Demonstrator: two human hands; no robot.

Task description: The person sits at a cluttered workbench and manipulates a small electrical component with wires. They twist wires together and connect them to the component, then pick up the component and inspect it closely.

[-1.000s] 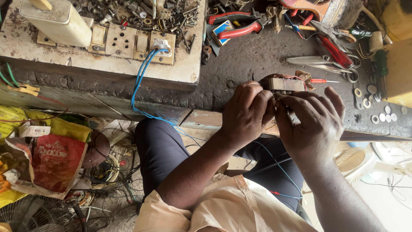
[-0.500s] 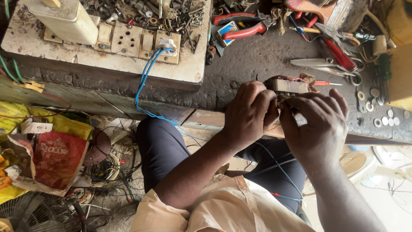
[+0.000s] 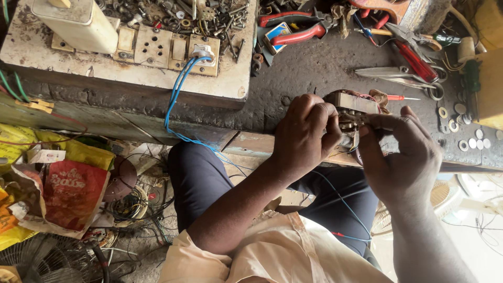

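Copper-wound motor part [image 3: 352, 111] sits at the table's [image 3: 309, 68] near edge, gripped by the left hand [image 3: 306, 133]. The right hand [image 3: 401, 157] pinches its near side. Red pliers [image 3: 293, 32] lie at the far edge.

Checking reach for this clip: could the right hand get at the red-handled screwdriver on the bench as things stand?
Probably yes: the right hand is busy on the small motor part, but the screwdriver lies uncovered just beyond it.

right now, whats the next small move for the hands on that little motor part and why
Probably steady it first: the left hand grips the small wound part at the bench edge, the right hand pinches at its side. Its thin blue wire hangs loose, so keep it clear.
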